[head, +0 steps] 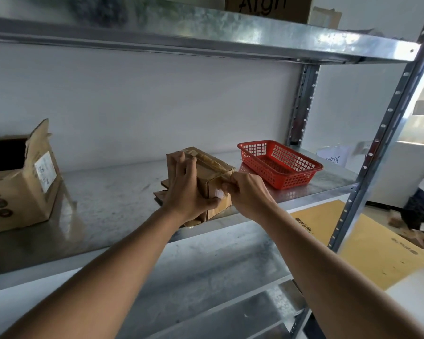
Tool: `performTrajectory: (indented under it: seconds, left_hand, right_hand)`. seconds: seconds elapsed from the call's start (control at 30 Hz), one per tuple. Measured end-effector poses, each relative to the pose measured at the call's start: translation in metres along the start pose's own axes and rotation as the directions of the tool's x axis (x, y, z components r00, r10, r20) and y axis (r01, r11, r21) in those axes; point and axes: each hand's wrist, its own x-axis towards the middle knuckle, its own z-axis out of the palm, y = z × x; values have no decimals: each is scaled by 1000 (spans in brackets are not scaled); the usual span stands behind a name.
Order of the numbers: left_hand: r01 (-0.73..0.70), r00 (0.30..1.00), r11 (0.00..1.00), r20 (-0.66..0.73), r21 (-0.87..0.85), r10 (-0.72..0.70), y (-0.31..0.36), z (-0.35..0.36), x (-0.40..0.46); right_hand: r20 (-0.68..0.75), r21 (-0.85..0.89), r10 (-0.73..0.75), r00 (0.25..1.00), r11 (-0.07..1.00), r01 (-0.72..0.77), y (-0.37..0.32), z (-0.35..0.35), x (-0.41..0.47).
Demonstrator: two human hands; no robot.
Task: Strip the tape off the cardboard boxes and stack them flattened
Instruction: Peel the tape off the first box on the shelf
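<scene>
Left hand (186,189) clamped over small taped box (206,177) beside red basket (279,163), steadying it; right hand (247,192) pinching tape (224,178) at box corner, for peeling.

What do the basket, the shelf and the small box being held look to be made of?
Basket: red plastic, likely moulded, with a grid of holes.
Shelf: metal, probably galvanised steel, with a mottled grey sheen.
Small box: brown cardboard, glossy tape along its top.
</scene>
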Motion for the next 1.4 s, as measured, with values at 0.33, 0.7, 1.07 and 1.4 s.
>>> performTrajectory:
  seconds: [0.33, 0.7, 1.07, 1.4]
  left_hand:
    - [66, 996, 998, 64, 12, -66, -1, -2, 7]
    - [38, 990, 999, 138, -10, -37, -5, -8, 13]
    - [-94, 981, 994, 168, -47, 101, -15, -17, 4]
    - [-105, 963, 990, 259, 93, 78, -15, -22, 14]
  right_hand:
    - [291, 102, 159, 943, 975, -196, -9, -16, 17]
    - [59, 175, 18, 998, 984, -28, 7, -11, 1]
    - [-32, 169, 40, 999, 985, -34, 21, 26, -3]
    - [102, 330, 130, 986, 931, -157, 14, 28, -1]
